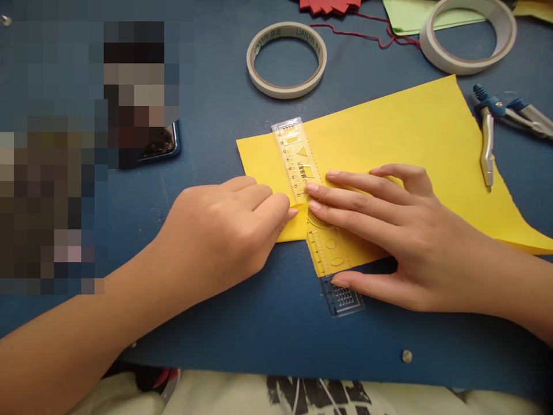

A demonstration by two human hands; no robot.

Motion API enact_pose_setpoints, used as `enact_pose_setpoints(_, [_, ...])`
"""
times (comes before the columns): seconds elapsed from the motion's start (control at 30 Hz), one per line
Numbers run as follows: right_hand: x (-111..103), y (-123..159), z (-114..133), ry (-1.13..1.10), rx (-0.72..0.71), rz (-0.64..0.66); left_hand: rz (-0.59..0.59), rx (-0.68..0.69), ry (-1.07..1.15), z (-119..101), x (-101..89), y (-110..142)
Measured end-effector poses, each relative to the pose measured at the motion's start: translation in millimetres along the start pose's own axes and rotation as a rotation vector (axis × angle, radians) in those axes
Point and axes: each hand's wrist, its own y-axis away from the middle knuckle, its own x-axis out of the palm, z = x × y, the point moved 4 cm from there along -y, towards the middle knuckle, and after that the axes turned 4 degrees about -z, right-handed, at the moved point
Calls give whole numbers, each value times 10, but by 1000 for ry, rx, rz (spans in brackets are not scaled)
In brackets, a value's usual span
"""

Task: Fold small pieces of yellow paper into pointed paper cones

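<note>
A sheet of yellow paper (389,144) lies on the blue table, its right edge ragged. Across its left part runs a clear plastic ruler (298,155) with cut-out shapes, its near end sticking out past the paper's front edge. My right hand (401,230) presses the ruler down flat, fingers spread and thumb near its lower end. Closed at the ruler's left edge, my left hand (228,225) pinches the strip of yellow paper there. That strip is lifted and partly torn along the ruler from the front edge; the fingertips under it are partly hidden.
Behind the paper lies a tape roll (286,60), with a second, wider tape roll (469,34) at the back right. A metal compass (488,138) rests on the paper's right side. Red string (367,37), red paper (330,6) and green paper (415,17) lie farther back. A phone (162,144) sits left.
</note>
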Motion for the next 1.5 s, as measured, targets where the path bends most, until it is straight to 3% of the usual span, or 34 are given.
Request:
enact_pose_setpoints(0.47, [8,6,-1,11,3,-4,-78,6,-12,-1,-7,10])
enact_pose_setpoints(1.5, [10,4,4,5,8,-6,-60,-18,-15,18,-4,8])
